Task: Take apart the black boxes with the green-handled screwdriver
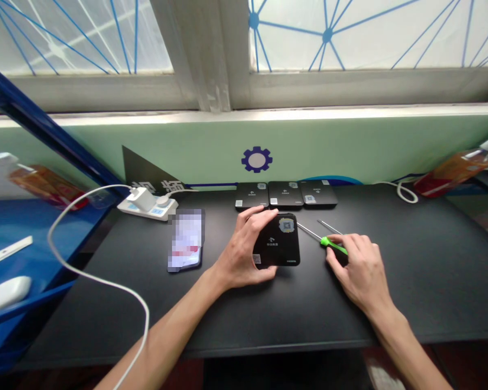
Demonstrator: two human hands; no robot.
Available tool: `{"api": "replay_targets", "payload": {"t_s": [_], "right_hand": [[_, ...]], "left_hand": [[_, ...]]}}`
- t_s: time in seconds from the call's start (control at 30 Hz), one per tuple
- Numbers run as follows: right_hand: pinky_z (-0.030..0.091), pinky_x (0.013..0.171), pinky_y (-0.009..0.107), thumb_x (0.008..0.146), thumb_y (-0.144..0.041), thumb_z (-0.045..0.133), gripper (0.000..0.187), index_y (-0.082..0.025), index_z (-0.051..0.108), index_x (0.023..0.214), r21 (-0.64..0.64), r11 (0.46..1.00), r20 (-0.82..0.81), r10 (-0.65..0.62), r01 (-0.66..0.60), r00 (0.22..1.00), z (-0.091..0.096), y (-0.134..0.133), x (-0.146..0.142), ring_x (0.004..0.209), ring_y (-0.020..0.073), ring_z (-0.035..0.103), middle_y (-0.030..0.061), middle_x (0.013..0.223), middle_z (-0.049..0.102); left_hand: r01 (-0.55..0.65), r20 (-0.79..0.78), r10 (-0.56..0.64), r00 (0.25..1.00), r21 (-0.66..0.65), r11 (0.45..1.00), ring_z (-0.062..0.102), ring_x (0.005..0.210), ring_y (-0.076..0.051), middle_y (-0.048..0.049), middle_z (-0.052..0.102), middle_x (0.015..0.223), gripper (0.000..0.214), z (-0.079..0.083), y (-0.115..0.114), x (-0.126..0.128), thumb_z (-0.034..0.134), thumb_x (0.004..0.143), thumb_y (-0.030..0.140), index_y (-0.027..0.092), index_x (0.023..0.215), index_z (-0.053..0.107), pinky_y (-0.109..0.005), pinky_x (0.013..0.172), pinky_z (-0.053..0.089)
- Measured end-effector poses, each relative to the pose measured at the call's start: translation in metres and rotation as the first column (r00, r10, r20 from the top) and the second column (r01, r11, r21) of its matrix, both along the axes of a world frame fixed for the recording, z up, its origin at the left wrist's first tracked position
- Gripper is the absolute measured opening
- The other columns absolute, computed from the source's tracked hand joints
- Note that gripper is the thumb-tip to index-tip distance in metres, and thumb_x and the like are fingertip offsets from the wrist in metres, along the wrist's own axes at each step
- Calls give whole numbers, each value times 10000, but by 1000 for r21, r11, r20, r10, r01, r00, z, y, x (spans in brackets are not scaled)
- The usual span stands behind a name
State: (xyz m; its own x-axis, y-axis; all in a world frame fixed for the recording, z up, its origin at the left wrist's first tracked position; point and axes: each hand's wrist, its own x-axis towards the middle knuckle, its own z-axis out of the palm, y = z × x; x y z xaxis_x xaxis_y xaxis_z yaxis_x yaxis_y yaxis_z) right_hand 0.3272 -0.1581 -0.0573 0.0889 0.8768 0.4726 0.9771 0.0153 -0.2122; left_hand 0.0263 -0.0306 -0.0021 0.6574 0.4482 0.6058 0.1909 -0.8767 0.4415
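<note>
My left hand holds a flat black set-top box by its edges, thumb at the near side and fingers over the far side. The box has rounded corners, a worn QR sticker and a small HDMI mark. To the right, my right hand is closed around the handle of a green and black screwdriver, whose shaft points toward the box. A second thin metal shaft sticks out beyond the fingers; its other end is hidden by them. Three similar black boxes lie side by side at the desk's back edge.
A phone lies on the black desk, left of the box. Behind it is a white power strip with a plugged-in charger; its white cable crosses my left forearm. Bottles stand at both sides.
</note>
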Motion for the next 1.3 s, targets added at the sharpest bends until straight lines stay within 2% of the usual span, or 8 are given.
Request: {"api": "replay_targets", "payload": {"t_s": [0.07, 0.2, 0.37, 0.5, 0.7, 0.9, 1.1, 1.3], "right_hand": [[456, 874, 461, 1096, -281, 655, 166, -209, 708, 1235, -2, 1000, -9, -3, 3, 1000, -1, 0, 1, 1037, 347, 665, 122, 1140, 763], [461, 880, 458, 1088, -281, 668, 158, -217, 709, 1226, 0, 1000, -49, 1, -1, 999, -1, 1, 1, 1032, 338, 666, 113, 1138, 765], [457, 875, 461, 1089, -288, 655, 163, -224, 705, 1230, -2, 1000, -53, 5, -5, 999, 0, 1, 1, 1028, 342, 666, 124, 1142, 767], [460, 871, 461, 1088, -284, 652, 161, -226, 706, 1229, 0, 1000, -47, 1, -1, 999, 0, 1, 0, 1034, 345, 662, 121, 1145, 763], [457, 861, 459, 1085, -287, 648, 172, -229, 702, 1237, 11, 1000, -44, 2, -1, 999, 0, 1, 0, 1039, 351, 665, 129, 1147, 762], [451, 860, 450, 1081, -281, 659, 175, -224, 703, 1240, 9, 1000, -40, -1, 2, 999, -1, 2, 1, 1032, 340, 660, 123, 1150, 764], [442, 864, 451, 1069, -268, 656, 172, -228, 701, 1230, 14, 1000, -42, -3, 4, 999, -2, 1, 1, 1034, 340, 662, 122, 1145, 769], [454, 866, 450, 1073, -282, 668, 181, -226, 696, 1242, 10, 1000, -29, 5, -5, 1000, -4, 2, 3, 1034, 343, 665, 121, 1153, 767]], "left_hand": [[-44, 14, 42, 999, 141, 989, 486, 1597, -412, -159, 604, 1655, 1075, -3, 0, 0, 844, 818, 166, 290, 1745, 313, -670, 1278, 511], [-158, 85, 136, 987, 376, 913, 598, 1508, -375, -136, 677, 1595, 858, -12, 0, -5, 886, 884, 235, 327, 1614, 445, -608, 1186, 591], [-220, 86, 203, 975, 404, 888, 674, 1435, -372, -92, 730, 1528, 682, -17, 0, -10, 920, 890, 318, 387, 1439, 521, -617, 1111, 625], [-182, 97, 154, 983, 430, 884, 671, 1451, -361, -105, 725, 1539, 679, -16, -1, -8, 922, 885, 322, 369, 1431, 523, -592, 1109, 642], [-164, 54, 154, 987, 308, 937, 643, 1489, -368, -121, 663, 1620, 678, -17, -1, -8, 933, 859, 338, 358, 1386, 506, -603, 1172, 598], [-124, 8, 129, 992, 324, 938, 610, 1499, -387, -186, 614, 1653, 702, -10, 0, -5, 888, 876, 331, 307, 1449, 483, -614, 1194, 548], [-113, -100, 120, 988, 76, 991, 630, 1410, -427, -215, 632, 1593, 738, -4, -3, 4, 906, 765, 290, 265, 1374, 491, -615, 1154, 522], [-103, -178, 84, 980, -102, 989, 643, 1326, -422, -190, 670, 1466, 778, -12, -2, 6, 942, 683, 321, 247, 1335, 524, -574, 1091, 548]]}}
